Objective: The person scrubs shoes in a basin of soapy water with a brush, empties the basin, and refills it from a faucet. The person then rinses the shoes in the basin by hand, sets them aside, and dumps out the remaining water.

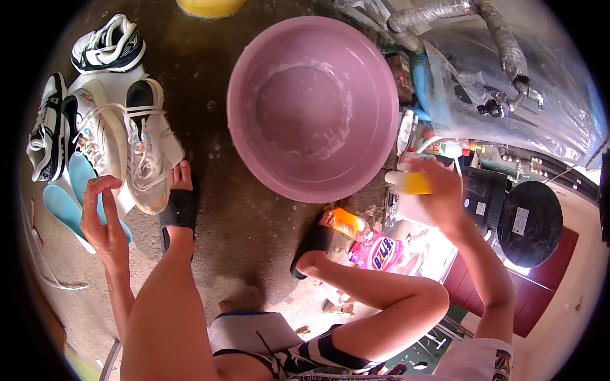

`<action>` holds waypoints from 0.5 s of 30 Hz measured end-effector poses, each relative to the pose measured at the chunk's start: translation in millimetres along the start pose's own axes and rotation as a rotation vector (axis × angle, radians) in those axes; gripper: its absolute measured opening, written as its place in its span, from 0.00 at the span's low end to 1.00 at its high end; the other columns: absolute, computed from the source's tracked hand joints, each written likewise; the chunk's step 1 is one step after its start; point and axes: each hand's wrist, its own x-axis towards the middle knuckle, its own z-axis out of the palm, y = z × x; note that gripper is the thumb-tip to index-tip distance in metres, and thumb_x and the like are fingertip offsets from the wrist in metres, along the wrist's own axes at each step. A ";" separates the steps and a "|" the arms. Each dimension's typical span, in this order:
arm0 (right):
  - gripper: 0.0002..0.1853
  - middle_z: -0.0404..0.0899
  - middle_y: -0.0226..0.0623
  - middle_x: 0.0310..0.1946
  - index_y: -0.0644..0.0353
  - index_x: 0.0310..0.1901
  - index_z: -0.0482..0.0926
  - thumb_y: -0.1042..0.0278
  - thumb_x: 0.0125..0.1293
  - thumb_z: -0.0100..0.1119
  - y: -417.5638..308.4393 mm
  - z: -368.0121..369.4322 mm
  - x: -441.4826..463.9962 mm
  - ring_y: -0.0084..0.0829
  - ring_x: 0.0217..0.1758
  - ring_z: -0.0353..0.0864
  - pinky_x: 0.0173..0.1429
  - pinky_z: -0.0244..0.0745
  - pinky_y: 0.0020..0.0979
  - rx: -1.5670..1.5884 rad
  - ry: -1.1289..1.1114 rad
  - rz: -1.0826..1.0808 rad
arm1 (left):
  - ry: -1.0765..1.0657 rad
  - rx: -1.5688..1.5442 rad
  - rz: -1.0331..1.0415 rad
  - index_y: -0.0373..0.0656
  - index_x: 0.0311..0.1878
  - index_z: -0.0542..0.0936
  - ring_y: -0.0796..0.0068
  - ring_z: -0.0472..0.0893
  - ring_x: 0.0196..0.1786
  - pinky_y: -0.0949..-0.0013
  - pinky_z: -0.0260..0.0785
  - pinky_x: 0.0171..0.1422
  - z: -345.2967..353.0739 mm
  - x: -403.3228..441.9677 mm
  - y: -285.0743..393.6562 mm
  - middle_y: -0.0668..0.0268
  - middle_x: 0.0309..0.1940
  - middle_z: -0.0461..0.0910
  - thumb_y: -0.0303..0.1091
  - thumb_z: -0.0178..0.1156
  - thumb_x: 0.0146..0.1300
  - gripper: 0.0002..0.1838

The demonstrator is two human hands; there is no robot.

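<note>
My right hand is closed round a yellow and white object, blurred by motion, to the right of the pink basin. Some suds line the basin's inner wall. My left hand is raised on the left with its fingers curled, thumb and fingertips close together; I see nothing in it. Below it are light blue insoles. Beyond my left hand stand a white shoe with loose laces, another white shoe and black-and-white sneakers.
An orange bottle and a pink detergent pack lie by my right foot. A metal tap and wrapped pipes are at the upper right. A black round container stands at the right. A yellow object is at the top edge.
</note>
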 end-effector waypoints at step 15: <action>0.18 0.87 0.35 0.38 0.56 0.51 0.84 0.55 0.64 0.67 136.6 -152.7 47.5 0.21 0.37 0.82 0.44 0.74 0.27 -0.132 0.517 0.373 | -0.118 -0.109 0.092 0.35 0.39 0.76 0.65 0.77 0.42 0.67 0.66 0.53 59.8 20.2 29.9 0.60 0.36 0.78 0.16 0.49 0.64 0.07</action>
